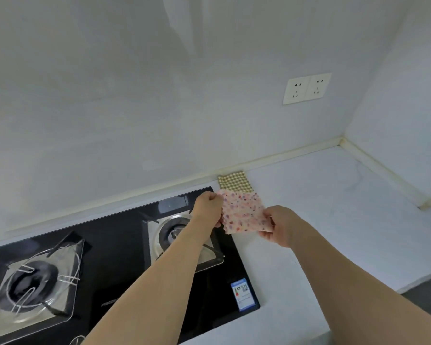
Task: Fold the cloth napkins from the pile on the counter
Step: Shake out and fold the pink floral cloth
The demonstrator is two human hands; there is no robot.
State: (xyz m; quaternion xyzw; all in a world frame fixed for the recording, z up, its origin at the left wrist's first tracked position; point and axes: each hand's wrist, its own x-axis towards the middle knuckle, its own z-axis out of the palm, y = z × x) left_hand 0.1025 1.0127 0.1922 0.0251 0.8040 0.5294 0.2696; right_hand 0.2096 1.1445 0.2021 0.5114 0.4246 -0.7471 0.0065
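1. Locate the pink spotted napkin (243,211): you hold it stretched in the air above the right edge of the stove (125,265), clear of the counter (334,220).
2. Check your left hand (207,206): its fingers are curled tight round the napkin's left edge.
3. Check your right hand (279,225): thumb and fingers pinch the lower right corner.
4. Judge the step: this napkin looks partly folded, with a fold in progress.
5. Next, bring the held edges together evenly; misaligned corners would likely skew the fold.
6. Note the checked napkin (235,181) lying flat by the wall, just behind. Whether it is the pile or a finished fold cannot be told.
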